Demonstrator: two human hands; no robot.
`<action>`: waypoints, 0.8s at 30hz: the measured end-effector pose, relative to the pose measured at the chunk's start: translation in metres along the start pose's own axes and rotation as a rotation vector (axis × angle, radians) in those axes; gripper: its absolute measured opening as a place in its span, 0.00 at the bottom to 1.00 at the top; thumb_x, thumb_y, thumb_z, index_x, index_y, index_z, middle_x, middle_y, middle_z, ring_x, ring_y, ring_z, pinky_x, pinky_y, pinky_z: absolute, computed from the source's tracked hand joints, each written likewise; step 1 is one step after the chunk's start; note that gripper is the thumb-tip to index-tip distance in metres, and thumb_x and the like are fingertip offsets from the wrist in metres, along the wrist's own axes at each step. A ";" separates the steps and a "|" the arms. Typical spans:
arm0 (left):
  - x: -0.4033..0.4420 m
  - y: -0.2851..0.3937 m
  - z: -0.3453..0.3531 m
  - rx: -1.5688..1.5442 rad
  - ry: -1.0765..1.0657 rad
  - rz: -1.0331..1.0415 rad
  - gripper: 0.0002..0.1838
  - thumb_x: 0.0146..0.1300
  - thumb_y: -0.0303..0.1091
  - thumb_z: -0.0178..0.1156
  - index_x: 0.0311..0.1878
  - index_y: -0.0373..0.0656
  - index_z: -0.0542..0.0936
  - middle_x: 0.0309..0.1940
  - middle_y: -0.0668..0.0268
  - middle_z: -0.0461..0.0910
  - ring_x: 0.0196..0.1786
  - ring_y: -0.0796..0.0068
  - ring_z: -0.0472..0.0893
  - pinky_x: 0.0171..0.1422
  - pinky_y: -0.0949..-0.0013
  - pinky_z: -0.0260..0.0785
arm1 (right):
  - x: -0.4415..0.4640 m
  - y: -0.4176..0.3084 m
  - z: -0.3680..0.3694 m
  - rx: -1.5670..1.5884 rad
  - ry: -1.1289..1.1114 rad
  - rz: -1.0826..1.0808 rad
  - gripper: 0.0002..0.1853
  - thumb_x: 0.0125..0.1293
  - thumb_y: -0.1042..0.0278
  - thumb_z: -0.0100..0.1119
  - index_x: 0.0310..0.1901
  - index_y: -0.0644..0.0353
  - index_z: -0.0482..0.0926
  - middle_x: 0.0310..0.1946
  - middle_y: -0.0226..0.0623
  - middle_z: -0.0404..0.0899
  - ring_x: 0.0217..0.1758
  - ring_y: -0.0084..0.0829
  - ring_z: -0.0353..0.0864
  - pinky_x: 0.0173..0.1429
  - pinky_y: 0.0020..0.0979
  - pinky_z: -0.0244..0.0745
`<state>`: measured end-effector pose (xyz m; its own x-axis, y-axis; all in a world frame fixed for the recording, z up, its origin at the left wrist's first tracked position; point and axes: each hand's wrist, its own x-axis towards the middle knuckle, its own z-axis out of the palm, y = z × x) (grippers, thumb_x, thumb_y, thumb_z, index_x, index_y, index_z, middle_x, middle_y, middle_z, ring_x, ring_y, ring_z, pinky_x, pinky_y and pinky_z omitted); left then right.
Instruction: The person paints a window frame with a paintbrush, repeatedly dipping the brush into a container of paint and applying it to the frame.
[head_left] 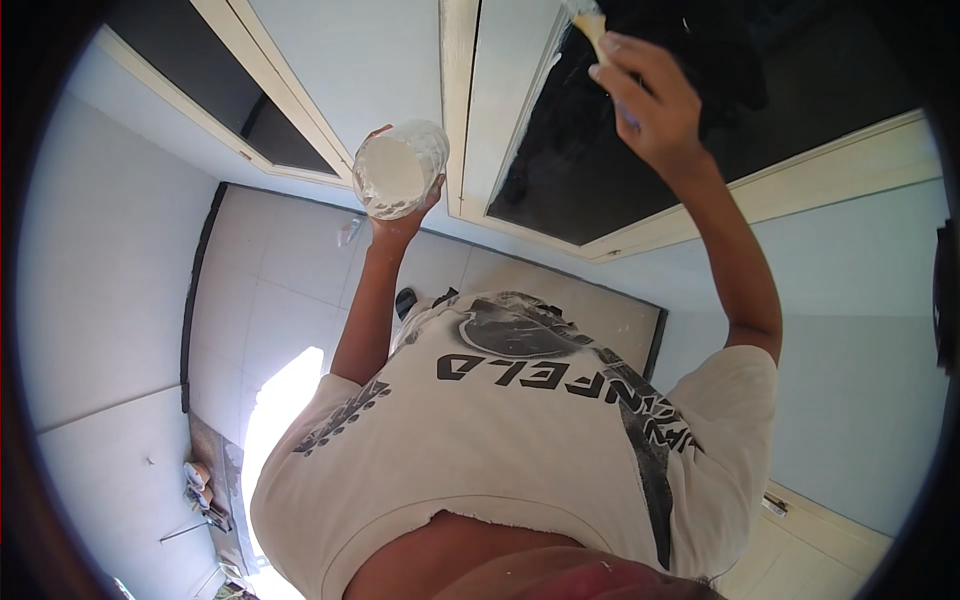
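A tub of white paint [392,172], its outside smeared with paint, is held in my left hand [408,222], whose fingers wrap round it from below. Raised at the upper right, my right hand [650,100] grips a paintbrush [592,28] by its pale handle. The bristle end of the brush reaches the top edge of the view, so whether it touches the surface cannot be made out. Behind the brush is a dark window pane [790,70] in a cream frame [760,190]. White paint marks the strip along the pane's left edge.
Another dark pane [220,80] with a cream frame is at the upper left. Pale walls [110,250] rise on both sides of a tiled floor [300,260] with a dark skirting. Shoes [198,485] lie at the lower left, beside bright sunlight. A cream door [800,545] is at the lower right.
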<state>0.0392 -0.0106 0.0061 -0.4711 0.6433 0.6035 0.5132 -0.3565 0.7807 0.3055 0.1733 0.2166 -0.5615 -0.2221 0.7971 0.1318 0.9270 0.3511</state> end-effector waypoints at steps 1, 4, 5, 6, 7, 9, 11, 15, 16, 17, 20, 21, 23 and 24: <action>-0.001 -0.002 0.001 0.007 -0.001 -0.006 0.51 0.46 0.36 0.84 0.73 0.39 0.65 0.69 0.57 0.69 0.67 0.58 0.74 0.72 0.56 0.72 | -0.018 -0.012 0.011 0.038 -0.036 0.058 0.21 0.42 0.85 0.72 0.42 0.60 0.85 0.46 0.39 0.84 0.54 0.41 0.88 0.49 0.35 0.87; -0.004 -0.007 0.001 -0.012 0.013 -0.046 0.51 0.47 0.36 0.84 0.73 0.40 0.65 0.68 0.57 0.70 0.67 0.59 0.74 0.71 0.56 0.72 | -0.070 -0.049 0.036 0.165 -0.150 0.239 0.22 0.42 0.86 0.71 0.43 0.59 0.84 0.47 0.39 0.83 0.57 0.41 0.86 0.49 0.34 0.87; -0.004 -0.008 0.000 -0.013 0.012 -0.051 0.51 0.47 0.37 0.84 0.73 0.39 0.65 0.69 0.57 0.70 0.67 0.59 0.74 0.71 0.56 0.72 | -0.085 -0.058 0.045 0.164 -0.147 0.240 0.22 0.42 0.86 0.71 0.43 0.59 0.84 0.47 0.39 0.83 0.57 0.41 0.86 0.49 0.34 0.87; -0.003 -0.009 0.000 -0.014 0.012 -0.053 0.52 0.47 0.37 0.84 0.73 0.39 0.64 0.69 0.56 0.70 0.68 0.58 0.73 0.72 0.56 0.71 | -0.099 -0.065 0.055 0.211 -0.159 0.275 0.22 0.43 0.87 0.71 0.43 0.59 0.83 0.46 0.38 0.83 0.56 0.40 0.86 0.48 0.34 0.87; -0.002 -0.010 0.001 -0.013 0.011 -0.048 0.52 0.47 0.37 0.84 0.73 0.39 0.64 0.69 0.56 0.70 0.68 0.58 0.73 0.72 0.56 0.71 | -0.103 -0.069 0.059 0.257 -0.171 0.310 0.21 0.44 0.87 0.71 0.43 0.59 0.83 0.46 0.38 0.82 0.55 0.40 0.86 0.47 0.34 0.87; -0.001 -0.013 0.002 0.053 0.026 0.025 0.53 0.47 0.38 0.84 0.74 0.38 0.62 0.69 0.56 0.69 0.69 0.58 0.73 0.72 0.55 0.71 | -0.107 -0.074 0.061 0.318 -0.245 0.365 0.20 0.46 0.87 0.71 0.42 0.59 0.83 0.45 0.38 0.82 0.53 0.39 0.86 0.46 0.35 0.87; 0.000 -0.014 0.003 0.025 0.017 0.023 0.54 0.47 0.38 0.84 0.74 0.38 0.61 0.70 0.56 0.68 0.69 0.58 0.72 0.73 0.55 0.70 | -0.104 -0.070 0.060 0.374 -0.320 0.420 0.18 0.48 0.87 0.71 0.42 0.60 0.84 0.44 0.37 0.82 0.51 0.39 0.86 0.45 0.35 0.86; 0.001 -0.010 0.004 -0.021 0.010 0.024 0.55 0.48 0.37 0.84 0.75 0.40 0.59 0.71 0.56 0.68 0.70 0.57 0.71 0.76 0.54 0.67 | -0.039 -0.025 0.025 0.443 -0.275 0.443 0.13 0.58 0.89 0.69 0.43 0.63 0.86 0.47 0.40 0.85 0.49 0.41 0.89 0.50 0.33 0.86; 0.002 -0.007 0.002 -0.022 0.009 0.026 0.55 0.48 0.37 0.84 0.75 0.40 0.59 0.71 0.56 0.68 0.70 0.57 0.71 0.76 0.54 0.67 | -0.017 -0.017 0.011 0.368 -0.203 0.400 0.13 0.58 0.89 0.69 0.43 0.63 0.86 0.47 0.41 0.85 0.50 0.42 0.89 0.52 0.33 0.86; 0.003 -0.004 0.000 0.050 -0.021 0.030 0.55 0.48 0.37 0.84 0.75 0.40 0.59 0.71 0.56 0.68 0.71 0.57 0.71 0.77 0.54 0.66 | 0.004 -0.009 -0.002 0.293 -0.132 0.355 0.14 0.58 0.89 0.69 0.44 0.63 0.86 0.48 0.41 0.86 0.52 0.42 0.89 0.53 0.33 0.86; 0.003 -0.006 0.000 0.066 -0.044 0.028 0.55 0.47 0.37 0.84 0.75 0.40 0.60 0.71 0.55 0.68 0.72 0.56 0.70 0.78 0.54 0.65 | 0.055 0.004 -0.027 0.084 0.166 0.050 0.03 0.68 0.80 0.69 0.41 0.67 0.85 0.44 0.48 0.84 0.45 0.42 0.90 0.49 0.34 0.87; 0.003 -0.008 0.001 0.013 -0.035 0.017 0.55 0.46 0.37 0.85 0.75 0.40 0.60 0.71 0.55 0.68 0.72 0.56 0.70 0.78 0.54 0.65 | 0.054 0.005 -0.025 0.082 0.167 0.046 0.03 0.68 0.80 0.69 0.41 0.67 0.85 0.44 0.48 0.84 0.45 0.42 0.90 0.49 0.34 0.87; 0.003 -0.010 0.000 0.032 -0.044 0.027 0.55 0.46 0.36 0.85 0.75 0.40 0.60 0.71 0.55 0.67 0.72 0.56 0.70 0.78 0.54 0.65 | 0.039 0.004 -0.011 0.026 0.102 0.076 0.17 0.54 0.88 0.71 0.45 0.60 0.87 0.49 0.40 0.86 0.51 0.40 0.89 0.53 0.33 0.87; 0.003 -0.010 -0.001 0.053 -0.055 0.034 0.55 0.46 0.36 0.85 0.75 0.40 0.60 0.71 0.55 0.67 0.72 0.56 0.71 0.78 0.54 0.66 | 0.024 -0.003 0.001 0.024 0.043 0.097 0.19 0.50 0.88 0.72 0.44 0.60 0.87 0.49 0.40 0.85 0.54 0.40 0.88 0.55 0.33 0.87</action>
<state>0.0317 -0.0056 0.0000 -0.4136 0.6679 0.6188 0.5665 -0.3433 0.7492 0.2910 0.1655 0.2344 -0.5119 -0.1436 0.8470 0.1633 0.9517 0.2600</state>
